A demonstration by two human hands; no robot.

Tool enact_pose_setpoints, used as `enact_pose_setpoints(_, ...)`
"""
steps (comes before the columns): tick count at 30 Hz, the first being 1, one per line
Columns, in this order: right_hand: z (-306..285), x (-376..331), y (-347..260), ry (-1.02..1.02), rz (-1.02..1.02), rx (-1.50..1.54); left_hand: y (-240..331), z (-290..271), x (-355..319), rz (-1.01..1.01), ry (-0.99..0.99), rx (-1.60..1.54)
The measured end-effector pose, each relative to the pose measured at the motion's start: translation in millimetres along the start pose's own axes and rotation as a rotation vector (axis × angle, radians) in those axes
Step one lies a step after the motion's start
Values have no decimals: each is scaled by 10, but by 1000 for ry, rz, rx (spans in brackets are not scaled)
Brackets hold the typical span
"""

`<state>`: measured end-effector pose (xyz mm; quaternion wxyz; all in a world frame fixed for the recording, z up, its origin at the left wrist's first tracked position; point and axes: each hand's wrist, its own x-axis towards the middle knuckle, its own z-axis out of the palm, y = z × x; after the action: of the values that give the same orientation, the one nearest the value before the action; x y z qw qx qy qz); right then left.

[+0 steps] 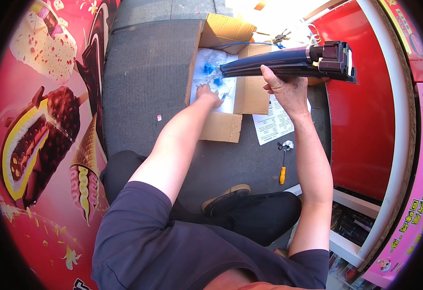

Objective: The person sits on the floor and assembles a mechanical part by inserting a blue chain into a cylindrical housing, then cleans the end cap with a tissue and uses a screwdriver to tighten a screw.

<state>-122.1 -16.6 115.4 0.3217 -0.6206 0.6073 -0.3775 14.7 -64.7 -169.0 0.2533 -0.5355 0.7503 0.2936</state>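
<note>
Grey carpeted floor [148,72] lies between a red freezer side painted with ice creams and a red cabinet [366,106], where a person sits with dark trousers and one shoe [226,195] showing. Right hand [286,87]: its grip is closed on a long dark cartridge [269,60], fingers curled over the lower edge, holding it level above the floor. The cartridge's black boxy end [336,58] points toward the red cabinet; its slim end reaches over an open cardboard box [230,63]. Left hand [209,94] rests flat, fingers down, on white paper [211,72] stained with blue powder that lines the box; whether that grip pinches anything cannot be told. Both box flaps lie spread on the floor. Just beside the box, under the right wrist, lies a printed sheet [274,123]. Near it, toward the person, a screwdriver [283,166] with a yellow handle rests on the carpet. Beyond the box, small pliers [281,36] sit in bright sun. At lower right, white shelves [351,227] hold dark goods.
</note>
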Motion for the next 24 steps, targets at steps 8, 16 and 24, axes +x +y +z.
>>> enact_pose_setpoints(8, -8, 95, -76, 7, -148, -175, -18, -4, 9, 33, 5, -31)
enact_pose_setpoints(16, 174, 100, 494, -25, 11, -118, -21, -19, -6, 50, 3, -41)
enact_pose_setpoints(24, 484, -21, 993, 29, 20, -234, -22, -44, -56, 52, -22, 31)
